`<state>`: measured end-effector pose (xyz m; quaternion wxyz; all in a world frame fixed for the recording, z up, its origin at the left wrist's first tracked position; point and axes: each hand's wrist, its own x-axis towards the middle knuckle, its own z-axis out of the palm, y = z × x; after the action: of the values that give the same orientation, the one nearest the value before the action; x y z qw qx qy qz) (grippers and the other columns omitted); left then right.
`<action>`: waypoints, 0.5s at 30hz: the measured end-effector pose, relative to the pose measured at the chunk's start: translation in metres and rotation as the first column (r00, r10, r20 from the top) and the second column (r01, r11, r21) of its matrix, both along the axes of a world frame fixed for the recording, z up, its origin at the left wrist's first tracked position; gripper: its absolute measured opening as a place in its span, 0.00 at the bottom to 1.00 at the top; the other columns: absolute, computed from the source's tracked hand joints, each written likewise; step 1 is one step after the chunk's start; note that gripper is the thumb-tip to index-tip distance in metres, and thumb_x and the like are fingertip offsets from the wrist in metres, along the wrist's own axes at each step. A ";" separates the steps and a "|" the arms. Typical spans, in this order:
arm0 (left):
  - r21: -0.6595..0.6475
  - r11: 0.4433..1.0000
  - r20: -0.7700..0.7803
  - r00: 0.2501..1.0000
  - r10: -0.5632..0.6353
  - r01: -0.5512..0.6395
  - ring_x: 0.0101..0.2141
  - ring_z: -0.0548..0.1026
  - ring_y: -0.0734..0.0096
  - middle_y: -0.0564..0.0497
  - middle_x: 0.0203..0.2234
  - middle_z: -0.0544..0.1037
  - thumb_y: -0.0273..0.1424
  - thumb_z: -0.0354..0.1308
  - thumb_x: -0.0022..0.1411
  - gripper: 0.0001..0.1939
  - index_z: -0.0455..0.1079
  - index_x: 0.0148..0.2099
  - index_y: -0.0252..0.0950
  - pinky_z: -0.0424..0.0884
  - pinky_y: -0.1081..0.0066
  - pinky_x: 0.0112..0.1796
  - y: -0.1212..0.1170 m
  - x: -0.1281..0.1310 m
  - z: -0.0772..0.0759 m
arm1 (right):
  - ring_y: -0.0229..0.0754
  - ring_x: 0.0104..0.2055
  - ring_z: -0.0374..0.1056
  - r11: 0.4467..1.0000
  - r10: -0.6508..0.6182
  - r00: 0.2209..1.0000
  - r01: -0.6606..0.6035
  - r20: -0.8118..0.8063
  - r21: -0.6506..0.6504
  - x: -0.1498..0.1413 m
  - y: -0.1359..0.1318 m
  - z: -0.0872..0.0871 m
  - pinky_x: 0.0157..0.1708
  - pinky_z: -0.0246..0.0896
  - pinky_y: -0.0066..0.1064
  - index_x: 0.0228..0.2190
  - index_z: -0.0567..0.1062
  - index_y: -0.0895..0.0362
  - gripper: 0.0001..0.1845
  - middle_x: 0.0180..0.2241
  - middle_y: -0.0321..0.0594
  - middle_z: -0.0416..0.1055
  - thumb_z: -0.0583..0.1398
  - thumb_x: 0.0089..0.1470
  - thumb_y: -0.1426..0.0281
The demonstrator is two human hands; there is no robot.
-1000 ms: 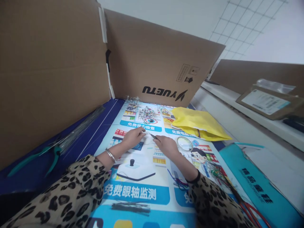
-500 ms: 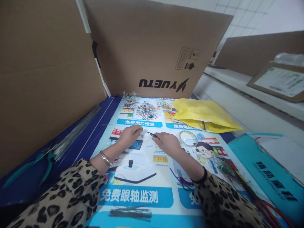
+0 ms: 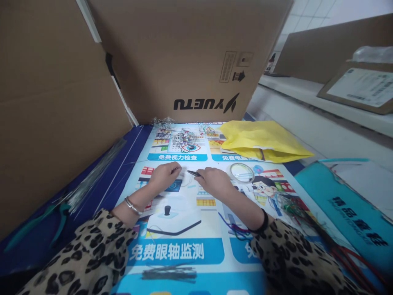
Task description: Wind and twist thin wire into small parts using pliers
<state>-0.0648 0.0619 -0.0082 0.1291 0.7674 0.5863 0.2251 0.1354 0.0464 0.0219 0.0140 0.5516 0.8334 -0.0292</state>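
- Head view, displacement: since the previous frame, the cardboard panel (image 3: 172,61) has shifted up and left in view; both hands keep nearly the same pose.
- Reference part: tape roll (image 3: 244,181), lying on the printed sheet (image 3: 190,209).
- Right hand (image 3: 216,182): just left of the tape roll; fingers grasp a dark fine-tipped tool (image 3: 194,173), its point directed toward the left hand.
- Left hand (image 3: 164,176): further left of the tape roll; thumb and fingertips pinched. Whether they grip a thin strand cannot be told.
- Yellow pouch (image 3: 260,137): beyond the tape roll.
- Tangled wires (image 3: 186,137): beyond and left of the tape roll.
- Dark wire bundle (image 3: 168,273): nearer than the tape roll, to its left.
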 end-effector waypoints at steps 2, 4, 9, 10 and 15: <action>0.004 1.000 -0.018 0.999 -0.028 0.028 0.28 0.70 0.72 0.55 0.27 0.75 0.34 0.46 0.59 0.10 0.69 0.33 0.40 0.61 0.75 0.28 0.000 0.000 -0.001 | 0.45 0.39 0.68 1.000 0.001 1.000 -0.001 0.020 0.005 -0.001 -0.001 0.000 0.33 0.57 0.31 0.41 0.70 0.53 0.19 0.38 0.43 0.71 0.46 0.59 0.57; 0.006 0.999 -0.020 0.999 -0.048 0.048 0.29 0.71 0.71 0.55 0.29 0.76 0.34 0.46 0.60 0.11 0.69 0.34 0.41 0.61 0.75 0.29 0.000 0.000 -0.001 | 0.45 0.39 0.68 1.000 0.003 1.000 -0.003 0.026 0.008 -0.002 -0.001 0.000 0.32 0.57 0.31 0.41 0.70 0.53 0.19 0.37 0.42 0.72 0.46 0.59 0.57; 0.010 0.996 -0.001 0.996 -0.084 0.084 0.33 0.72 0.70 0.54 0.33 0.76 0.35 0.45 0.61 0.12 0.70 0.37 0.41 0.63 0.75 0.33 0.001 -0.002 -0.002 | 0.44 0.37 0.69 1.000 0.028 0.998 -0.028 0.048 -0.009 0.000 0.001 -0.002 0.31 0.57 0.30 0.40 0.70 0.53 0.18 0.36 0.42 0.72 0.47 0.59 0.58; 0.007 0.995 0.003 0.995 -0.096 0.096 0.33 0.72 0.70 0.54 0.34 0.76 0.34 0.45 0.61 0.12 0.71 0.37 0.41 0.64 0.74 0.34 0.001 -0.002 -0.002 | 0.45 0.37 0.69 0.999 0.038 0.998 -0.038 0.048 -0.006 0.001 0.002 -0.002 0.31 0.57 0.30 0.39 0.71 0.53 0.18 0.36 0.41 0.73 0.47 0.59 0.58; -0.009 0.993 0.005 0.993 -0.114 0.114 0.34 0.72 0.70 0.54 0.34 0.76 0.34 0.45 0.61 0.13 0.71 0.37 0.41 0.64 0.75 0.34 0.001 -0.002 -0.001 | 0.45 0.37 0.69 0.997 0.081 0.996 -0.080 0.046 -0.010 0.006 0.006 -0.001 0.31 0.56 0.31 0.40 0.71 0.51 0.18 0.36 0.40 0.73 0.47 0.59 0.59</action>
<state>-0.0672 0.0631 -0.0089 0.1466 0.7985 0.5424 0.2161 0.1415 0.0521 0.0206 0.0370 0.5181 0.8543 -0.0193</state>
